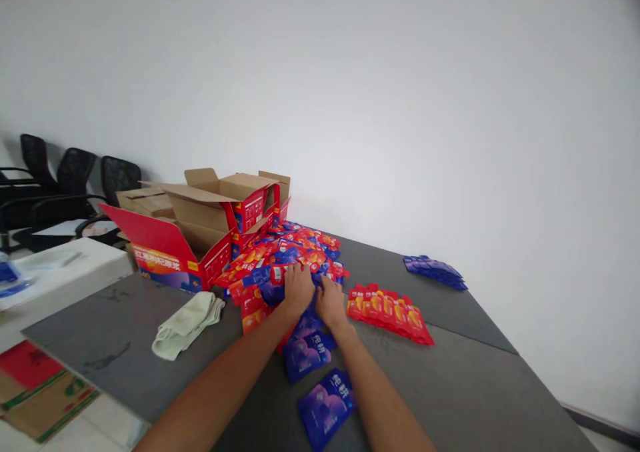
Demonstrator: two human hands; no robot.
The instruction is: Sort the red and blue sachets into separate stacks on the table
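Note:
My left hand (299, 288) reaches into the near edge of a heap of red and blue pouches (300, 242), fingers curled down and closed on a blue pouch. Close beside it, my right hand (330, 301) is closed on the blue pouch (317, 280) between the two hands; the fingers partly hide it. Below the hands lie a blue pouch (306, 355) and, nearer to me, another single blue pouch (327, 405), both flat on the dark table. Red pouches (255, 311) stick out left of my left hand.
Right of my hands lies an overlapping row of red pouches (387, 312). Farther back is a stack of blue pouches (435, 270). Open red cartons (170, 265) stand at the left, with a folded pale cloth (187, 322) before them. Black chairs (75, 175) stand behind.

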